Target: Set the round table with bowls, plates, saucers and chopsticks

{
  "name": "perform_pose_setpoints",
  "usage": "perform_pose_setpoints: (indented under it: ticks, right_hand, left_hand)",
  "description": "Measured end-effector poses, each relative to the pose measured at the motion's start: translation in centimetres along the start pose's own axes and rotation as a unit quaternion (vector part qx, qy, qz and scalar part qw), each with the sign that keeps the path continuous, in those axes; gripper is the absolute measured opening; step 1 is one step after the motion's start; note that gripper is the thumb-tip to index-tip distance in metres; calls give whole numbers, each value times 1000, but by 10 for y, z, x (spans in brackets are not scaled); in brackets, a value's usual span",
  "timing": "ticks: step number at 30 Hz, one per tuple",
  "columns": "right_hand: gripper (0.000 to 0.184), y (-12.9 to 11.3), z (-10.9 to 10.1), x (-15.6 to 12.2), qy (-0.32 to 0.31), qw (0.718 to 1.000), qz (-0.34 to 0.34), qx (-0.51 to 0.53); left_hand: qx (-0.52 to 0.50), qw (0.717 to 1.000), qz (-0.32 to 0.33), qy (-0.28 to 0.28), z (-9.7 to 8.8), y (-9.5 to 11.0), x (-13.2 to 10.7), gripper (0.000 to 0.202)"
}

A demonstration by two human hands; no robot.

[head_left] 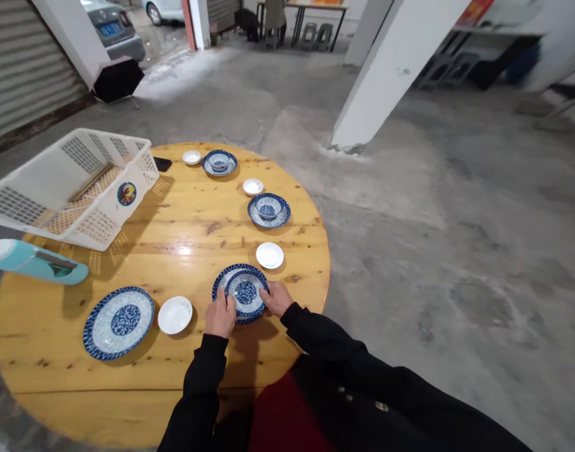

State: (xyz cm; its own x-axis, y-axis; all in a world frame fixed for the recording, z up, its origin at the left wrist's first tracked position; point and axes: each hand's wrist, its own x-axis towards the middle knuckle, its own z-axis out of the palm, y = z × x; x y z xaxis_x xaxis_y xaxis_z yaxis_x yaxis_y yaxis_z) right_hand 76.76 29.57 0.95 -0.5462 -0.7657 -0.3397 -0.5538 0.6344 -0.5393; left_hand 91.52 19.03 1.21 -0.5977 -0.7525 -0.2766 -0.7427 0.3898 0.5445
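Note:
Between my two hands is a blue-and-white bowl [246,294], over a patterned plate [221,276] of the same colours; I cannot tell whether the two touch. My left hand [221,314] pinches the bowl's left rim, fingers closed. On the opposite rim, my right hand [277,299] grips it with thumb and fingers. A small white dish [269,255] lies just beyond the bowl. To the left are a white bowl [175,315] and a larger blue-rimmed plate [118,323].
Farther along the round wooden table [188,226] stand patterned bowls [268,207] on plates and small white dishes [253,187]. A white plastic basket [94,216], a turquoise bottle-like object [47,262] and a black phone [162,164] are at left. A white pillar [391,75] rises beyond.

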Motion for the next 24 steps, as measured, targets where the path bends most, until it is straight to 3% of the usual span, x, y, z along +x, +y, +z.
perform_pose_setpoints:
  ticks: [2,5,9,13,17,24]
  right_hand:
    - [29,8,-5,-23,34,999,-4,40]
    - [30,28,-9,-60,83,994,2,74]
    - [30,63,-5,-98,112,991,6,68]
    - [34,107,-10,-119,116,991,6,59]
    - [38,170,-37,-127,127,990,-4,60]
    - [50,307,-105,-131,119,991,-59,30]
  left_hand:
    - [2,1000,19,7,2,9,-12,37]
    - [-9,999,45,-26,11,22,-33,40]
    - [-30,993,67,-94,34,38,-63,34]
    - [-49,990,66,-117,63,66,-84,31]
    - [-52,988,76,-120,103,120,-89,31]
    - [-85,987,45,-131,192,234,-95,38]
